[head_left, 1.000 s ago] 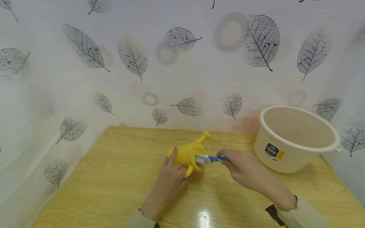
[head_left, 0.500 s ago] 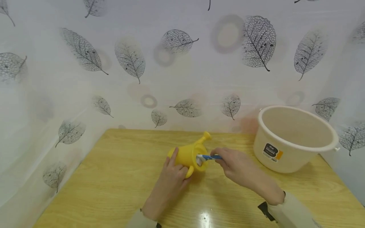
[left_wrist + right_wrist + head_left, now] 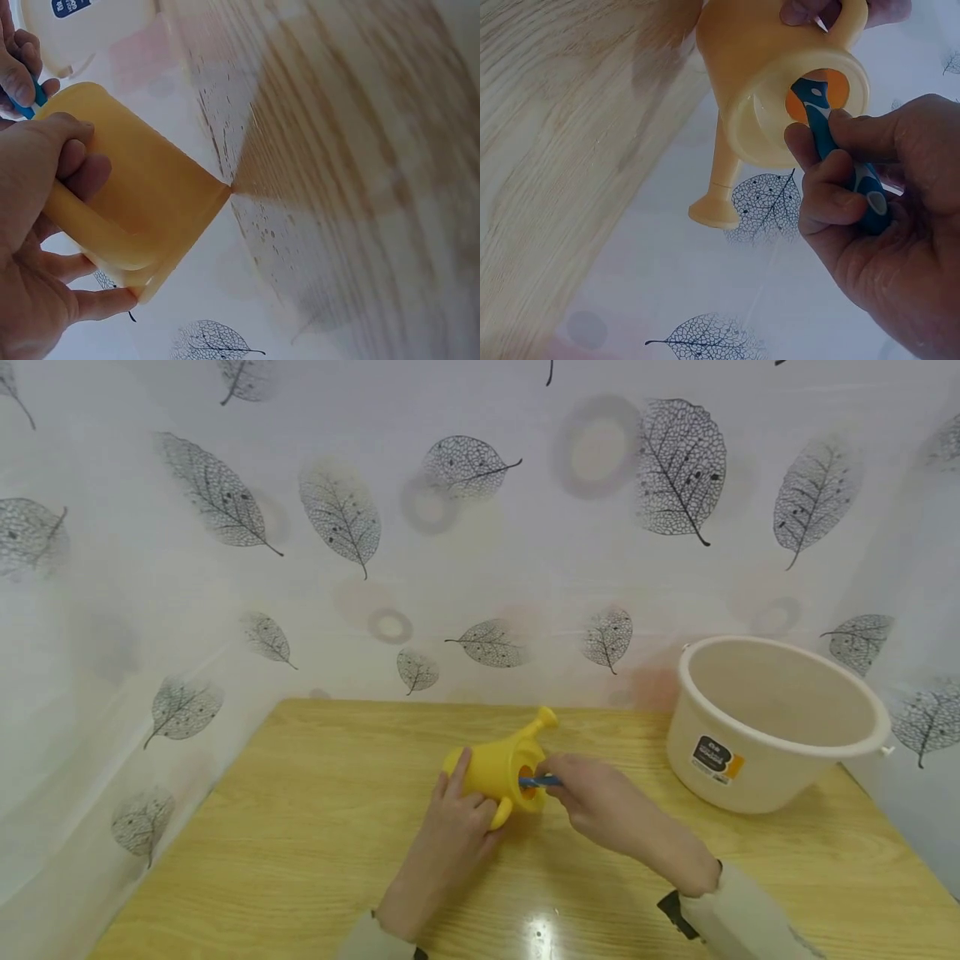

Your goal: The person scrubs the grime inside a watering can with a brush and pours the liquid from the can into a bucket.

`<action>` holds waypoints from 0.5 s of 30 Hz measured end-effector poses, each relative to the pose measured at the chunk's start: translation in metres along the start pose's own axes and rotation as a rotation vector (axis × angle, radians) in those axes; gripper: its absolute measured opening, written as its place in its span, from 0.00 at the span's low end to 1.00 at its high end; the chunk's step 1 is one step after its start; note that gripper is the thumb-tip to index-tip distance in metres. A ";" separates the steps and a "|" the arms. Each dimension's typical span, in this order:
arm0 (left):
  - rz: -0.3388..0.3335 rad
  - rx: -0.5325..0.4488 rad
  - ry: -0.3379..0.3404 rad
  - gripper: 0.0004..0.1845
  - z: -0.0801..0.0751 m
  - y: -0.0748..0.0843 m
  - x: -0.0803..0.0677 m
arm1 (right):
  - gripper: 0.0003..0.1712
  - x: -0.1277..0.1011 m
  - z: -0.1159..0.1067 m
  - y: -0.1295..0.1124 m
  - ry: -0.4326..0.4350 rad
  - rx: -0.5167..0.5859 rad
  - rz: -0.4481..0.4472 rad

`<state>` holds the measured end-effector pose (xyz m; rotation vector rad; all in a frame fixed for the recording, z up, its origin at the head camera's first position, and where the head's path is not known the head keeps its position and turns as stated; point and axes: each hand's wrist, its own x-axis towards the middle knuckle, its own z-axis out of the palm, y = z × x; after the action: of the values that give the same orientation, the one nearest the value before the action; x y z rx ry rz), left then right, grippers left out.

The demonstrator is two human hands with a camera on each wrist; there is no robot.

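Right hand [image 3: 603,797]: clamped on the blue-handled brush [image 3: 871,196], thumb and fingers wrapped round the grip.
Business end of the brush: couldn't see it, it was poked inside the can's round mouth, which looked orange inside.
Left hand [image 3: 450,827]: curled round the yellow watering can [image 3: 486,768] by its handle [image 3: 502,814], one finger stretched out along the body.
Watering can: tipped on its side over the middle of the table [image 3: 300,835], mouth facing my right hand, spout [image 3: 546,719] angled away from me. Couldn't tell if it touched the wood.
Sleeves [image 3: 750,914]: pale, dark strap [image 3: 678,916] by my right wrist.
Bucket [image 3: 787,781]: big cream one, upright off to the right, label on its front.
Backdrop [image 3: 510,560]: whitish sheet, dark skeleton leaves all over it.
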<state>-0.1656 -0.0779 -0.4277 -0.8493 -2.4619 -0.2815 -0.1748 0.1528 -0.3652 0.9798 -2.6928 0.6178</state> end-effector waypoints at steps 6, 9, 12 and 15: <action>0.010 0.013 0.011 0.18 0.001 -0.001 0.000 | 0.10 0.003 0.004 -0.003 -0.030 0.046 -0.033; 0.016 0.020 0.024 0.19 0.001 -0.001 0.000 | 0.10 0.005 0.005 -0.004 -0.040 0.059 -0.044; 0.018 0.019 0.036 0.19 0.002 -0.001 -0.001 | 0.09 0.005 0.005 -0.005 -0.044 0.043 -0.042; 0.018 0.017 0.037 0.19 0.002 -0.002 -0.001 | 0.10 0.005 0.005 -0.005 -0.047 0.023 -0.044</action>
<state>-0.1671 -0.0791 -0.4300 -0.8514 -2.4175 -0.2668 -0.1758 0.1447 -0.3661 1.0688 -2.7026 0.6261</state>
